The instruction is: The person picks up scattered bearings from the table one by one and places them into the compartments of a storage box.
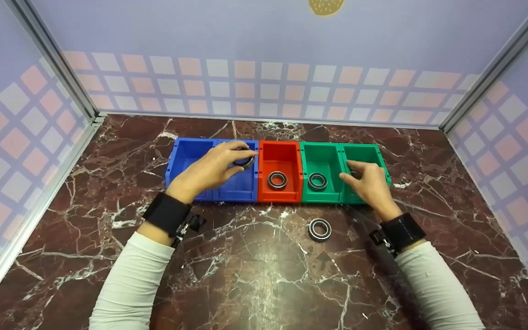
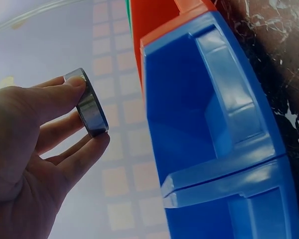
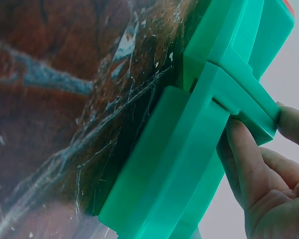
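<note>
Blue, red and green bins stand joined in one row on a dark marbled table (image 1: pixel 255 263), below a pale far wall (image 1: pixel 255 32) with pink and white squares. From left to right come the left blue bin (image 1: pixel 188 160), the right blue bin (image 1: pixel 239 187), the red bin (image 1: pixel 279 153), the left green bin (image 1: pixel 320 156) and the right green bin (image 1: pixel 362 151).

The left hand (image 1: pixel 216 165) pinches a dark metal ring (image 1: pixel 244 163) between thumb and fingertips, over the right blue bin; the left wrist view shows the ring tilted on edge and apart from the bin's walls. The right hand (image 1: pixel 368 179) is well apart from the left, its thumb and fingers clamped on either side of the walls where the two green bins meet.

A second ring (image 1: pixel 277 187) lies flat in the near part of the red bin, and a third ring (image 1: pixel 317 188) in the near left part of the left green bin. A fourth ring (image 1: pixel 320 238) lies on the table, on the near side of the left green bin. A black band (image 1: pixel 167 214) wraps each wrist, just beyond a white sleeve (image 1: pixel 131 279).
</note>
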Demonstrator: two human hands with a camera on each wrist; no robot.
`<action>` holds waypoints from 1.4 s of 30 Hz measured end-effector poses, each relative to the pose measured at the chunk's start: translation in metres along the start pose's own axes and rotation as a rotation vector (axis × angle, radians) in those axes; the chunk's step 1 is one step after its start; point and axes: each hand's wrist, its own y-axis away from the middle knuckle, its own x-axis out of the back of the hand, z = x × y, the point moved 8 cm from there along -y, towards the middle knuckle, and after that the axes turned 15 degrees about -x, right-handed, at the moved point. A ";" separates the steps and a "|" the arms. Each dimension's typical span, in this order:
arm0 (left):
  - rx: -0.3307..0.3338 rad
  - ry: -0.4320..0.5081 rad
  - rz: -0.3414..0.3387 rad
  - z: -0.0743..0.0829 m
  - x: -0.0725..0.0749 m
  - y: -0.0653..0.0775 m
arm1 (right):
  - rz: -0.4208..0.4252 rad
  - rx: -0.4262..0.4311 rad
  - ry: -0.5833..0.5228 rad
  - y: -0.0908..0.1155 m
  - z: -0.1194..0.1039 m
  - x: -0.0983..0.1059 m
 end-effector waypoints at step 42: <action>0.146 0.040 -0.061 -0.044 -0.027 0.006 | -0.014 -0.008 -0.011 0.002 0.000 -0.001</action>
